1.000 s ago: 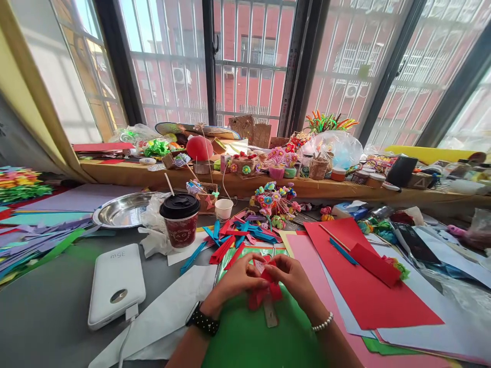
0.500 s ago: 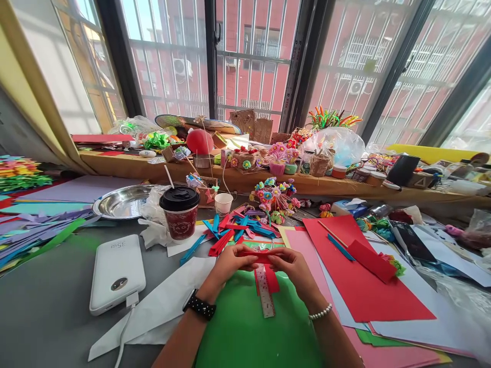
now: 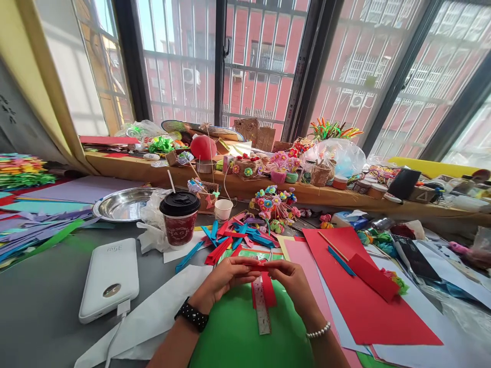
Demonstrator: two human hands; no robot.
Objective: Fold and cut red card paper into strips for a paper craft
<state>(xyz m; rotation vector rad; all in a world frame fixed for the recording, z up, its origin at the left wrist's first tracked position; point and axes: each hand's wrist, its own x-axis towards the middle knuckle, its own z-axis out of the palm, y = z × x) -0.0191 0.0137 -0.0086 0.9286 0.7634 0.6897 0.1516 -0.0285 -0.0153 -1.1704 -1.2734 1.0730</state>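
Observation:
Between the fingertips of both hands is a small folded piece of red paper (image 3: 261,265), mostly covered by the fingers. My left hand (image 3: 229,276), with a black dotted watch strap at the wrist, pinches its left end. The other end is pinched by my right hand (image 3: 288,276), which has a beaded bracelet. Below the hands, a patterned ruler (image 3: 262,312) and a flat red paper piece (image 3: 269,291) lie on a rounded green surface (image 3: 245,340). Red and blue folded strips (image 3: 240,230) are heaped just beyond the hands.
A lidded drink cup (image 3: 179,225) and a white power bank (image 3: 110,281) with a cable stand at the left. Large red paper (image 3: 383,312) covers the right side. Pipe-cleaner flowers (image 3: 274,202) and a paper cup (image 3: 223,209) sit behind.
The view has tilted up slightly, so the scene sits lower. Both hands still pinch the red paper; my left hand's fingers have stretched flatter along it.

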